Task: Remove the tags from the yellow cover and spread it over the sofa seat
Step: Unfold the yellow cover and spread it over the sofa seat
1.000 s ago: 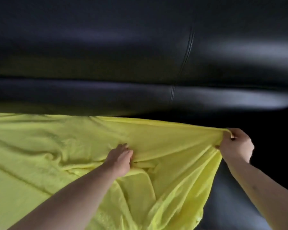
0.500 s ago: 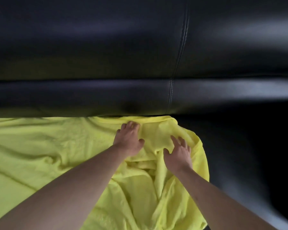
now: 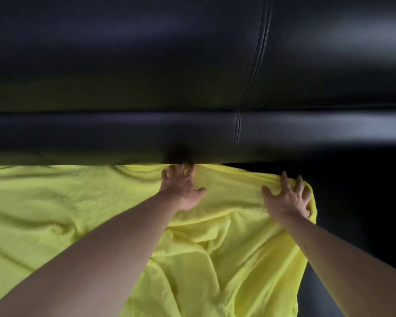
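Right now both hands are down flat on the yellow cover (image 3: 101, 213), and it is lying across the seat of the black leather sofa (image 3: 146, 76). The left hand (image 3: 181, 191) reaches to the very back of the seat, fingers spread, their tips at the crease where the seat meets the backrest (image 3: 124, 133), pressing the cloth's far edge against that line. Nothing pinched there, just an open palm on fabric. The right hand (image 3: 288, 200) sits further right, near the cover's right-hand corner, fingers splayed wide and slightly bent, resting on a raised bunch of cloth; I cannot tell whether the fingertips hook over the edge or only press on it.

To the left the cover lies fairly smooth, with a few long shallow creases. Between and below the two forearms it is rumpled, thick folds running down toward the front of the seat. Its right edge stops just past the right hand, and beyond it the bare seat cushion (image 3: 352, 225) shows dark. A double-stitched seam (image 3: 258, 56) runs down the backrest, above and between the hands. No tags can be made out on the cloth in this view.
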Available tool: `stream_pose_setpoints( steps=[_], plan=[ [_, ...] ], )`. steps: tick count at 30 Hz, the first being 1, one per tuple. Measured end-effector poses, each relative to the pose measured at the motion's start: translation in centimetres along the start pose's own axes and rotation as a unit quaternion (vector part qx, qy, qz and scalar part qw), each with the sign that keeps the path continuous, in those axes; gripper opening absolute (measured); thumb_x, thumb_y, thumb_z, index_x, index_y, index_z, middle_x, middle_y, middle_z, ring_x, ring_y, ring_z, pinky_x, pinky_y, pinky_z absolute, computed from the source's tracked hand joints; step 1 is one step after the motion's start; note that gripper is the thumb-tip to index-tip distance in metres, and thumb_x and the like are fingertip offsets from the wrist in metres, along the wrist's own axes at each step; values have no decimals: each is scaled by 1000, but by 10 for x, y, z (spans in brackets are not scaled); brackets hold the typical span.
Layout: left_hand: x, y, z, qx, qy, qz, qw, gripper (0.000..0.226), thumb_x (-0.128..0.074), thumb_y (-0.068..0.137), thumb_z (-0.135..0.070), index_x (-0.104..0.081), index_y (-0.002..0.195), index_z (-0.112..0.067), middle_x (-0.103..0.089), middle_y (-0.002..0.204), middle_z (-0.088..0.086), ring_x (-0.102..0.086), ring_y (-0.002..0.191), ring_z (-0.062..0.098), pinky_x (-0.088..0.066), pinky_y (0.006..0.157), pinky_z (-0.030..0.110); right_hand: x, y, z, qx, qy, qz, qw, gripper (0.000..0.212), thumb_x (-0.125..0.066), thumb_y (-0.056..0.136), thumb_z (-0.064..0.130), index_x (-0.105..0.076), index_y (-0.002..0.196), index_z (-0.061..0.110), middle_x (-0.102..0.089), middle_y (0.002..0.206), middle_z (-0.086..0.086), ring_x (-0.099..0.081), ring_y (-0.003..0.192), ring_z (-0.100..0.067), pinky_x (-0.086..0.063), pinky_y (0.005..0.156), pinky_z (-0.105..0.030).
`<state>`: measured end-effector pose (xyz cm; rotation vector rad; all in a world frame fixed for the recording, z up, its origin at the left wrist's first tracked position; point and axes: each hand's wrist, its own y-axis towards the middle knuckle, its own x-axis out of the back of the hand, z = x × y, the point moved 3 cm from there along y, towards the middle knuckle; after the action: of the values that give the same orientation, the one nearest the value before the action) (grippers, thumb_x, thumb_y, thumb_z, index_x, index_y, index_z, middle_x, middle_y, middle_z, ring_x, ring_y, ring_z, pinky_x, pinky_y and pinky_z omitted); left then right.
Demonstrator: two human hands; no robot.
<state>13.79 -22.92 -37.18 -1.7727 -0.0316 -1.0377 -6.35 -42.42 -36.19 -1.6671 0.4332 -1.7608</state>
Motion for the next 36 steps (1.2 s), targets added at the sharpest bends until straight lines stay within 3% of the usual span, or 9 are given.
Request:
stream_pose_setpoints(
  steps=[7, 12, 16, 20, 22, 25, 29, 33, 36],
  plan=[
    [2, 21, -7, 35, 14, 26, 999, 93, -27, 90, -80, -2, 162, -27, -1, 170, 14, 0, 154, 45, -3, 125, 59, 5, 43, 3, 66, -30, -7, 997, 89, -45, 95, 63, -5, 161, 17, 7, 169, -7, 2, 155, -28, -12, 122, -62],
    [3, 30, -9, 57, 11, 60, 996, 92, -25, 90, -81, -1, 162, -30, 0, 170, 12, 5, 154, 44, 2, 124, 58, -6, 49, -7, 93, -7, -17, 996, 91, -43, 95, 65, 1, 161, 19, 11, 169, -2, 8, 155, -23, -3, 123, -55],
    [0, 19, -5, 24, 13, -15, 1000, 88, -29, 89, -78, -18, 160, -26, -32, 161, 13, -20, 151, 40, -8, 125, 57, 4, 37, -19, 139, 43, -57, 988, 83, -54, 95, 50, -13, 161, 17, -6, 169, -4, -8, 155, -25, -16, 124, -52],
    [-15, -13, -6, -2, 26, -112, 993, 88, -41, 93, -66, -8, 162, -22, -24, 164, 12, -19, 152, 36, -14, 126, 51, 6, -18, -45, 205, 101, -120, 966, 78, -71, 88, 21, -32, 156, 19, -19, 164, 4, -23, 151, -24, -34, 116, -42],
    [-24, -38, -19, -17, 2, -145, 989, 84, -48, 92, -62, -18, 160, -22, -20, 165, 9, -22, 151, 33, -22, 125, 47, 2, -50, -63, 177, 118, -144, 966, 78, -78, 81, 18, -41, 150, 20, -29, 157, -1, -31, 143, -27, -37, 110, -42],
    [-36, -81, -50, -93, -69, -187, 976, 57, -46, 89, -59, -55, 135, -27, -53, 137, -5, -51, 125, 19, -42, 107, 37, -22, -83, -90, 23, 151, -109, 982, 72, -86, 72, 37, -49, 133, 23, -46, 131, -5, -46, 120, -29, -43, 101, -49],
    [-64, -130, -98, -149, -96, -29, 984, 53, -44, 86, -68, -56, 123, -32, -63, 117, -12, -56, 110, 14, -44, 97, 31, -34, -109, -99, -103, 244, -7, 964, 33, -77, 79, 47, -58, 97, 27, -63, 98, 8, -61, 84, -14, -53, 75, -39],
    [-91, -152, -120, -102, -114, 93, 984, 53, -59, 84, -61, -54, 126, -29, -65, 122, -3, -62, 116, 22, -49, 95, 34, -10, -114, -97, -53, 254, -88, 962, 17, -60, 96, 26, -62, 79, 23, -67, 79, 5, -60, 69, -11, -46, 58, -30],
    [-88, -170, -137, -103, -176, 73, 976, 23, -58, 93, -45, -61, 103, -25, -68, 103, -4, -65, 105, 22, -46, 82, 29, 19, -119, -100, -33, 272, -156, 949, 19, -55, 98, 21, -58, 80, 20, -65, 74, 2, -60, 67, -16, -42, 54, -28]
  ],
)
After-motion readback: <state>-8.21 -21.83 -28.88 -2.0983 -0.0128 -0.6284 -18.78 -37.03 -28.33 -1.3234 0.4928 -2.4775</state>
